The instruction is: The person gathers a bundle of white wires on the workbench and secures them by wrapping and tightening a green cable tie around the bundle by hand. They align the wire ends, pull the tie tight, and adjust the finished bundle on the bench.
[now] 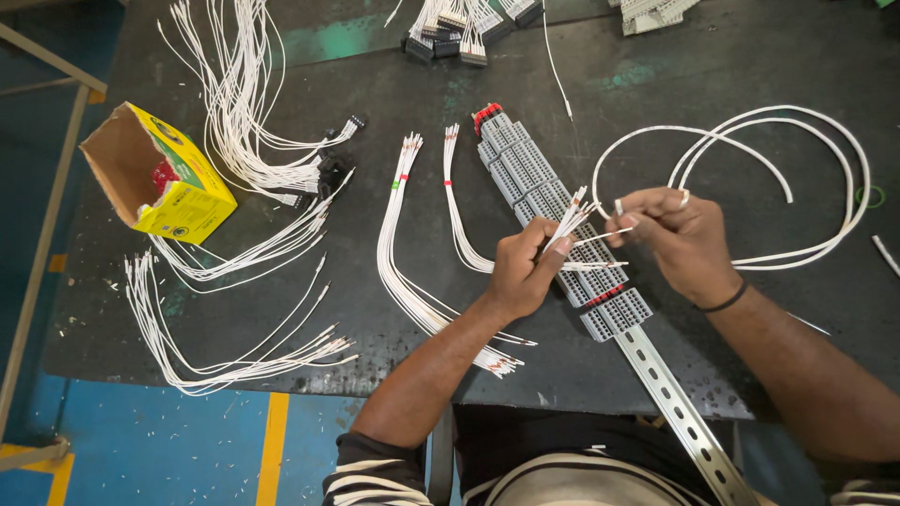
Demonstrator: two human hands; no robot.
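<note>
left hand (516, 272) is closed round a small bunch of thin white wires (569, 221), thumb & fingers pinching them just below their tips, which fan up & to the right w/ metal ferrule ends. right hand (680, 239) sits just beside it, fingertips pinched on one wire (600, 238) that runs across to the bunch; a ring shows on one finger & a dark band on the wrist. both hands hover right over a long grey terminal strip (525, 169) mounted on a metal rail (680, 412), laid diagonally on the dark table (656, 84) from upper left to lower right; red end pieces near the top & partway down. left of the strip, 2 loose wire bundles (398, 234) lie curved on the table, one w/ red & green marks. further left, more wire looms (253, 112) w/ black connectors, & an open yellow box (159, 173) near the table edge. right of the hands, thicker white cable loops (806, 178). connector sets (459, 28) lie along the far edge. can't tell how many wires are in the bunch.
</note>
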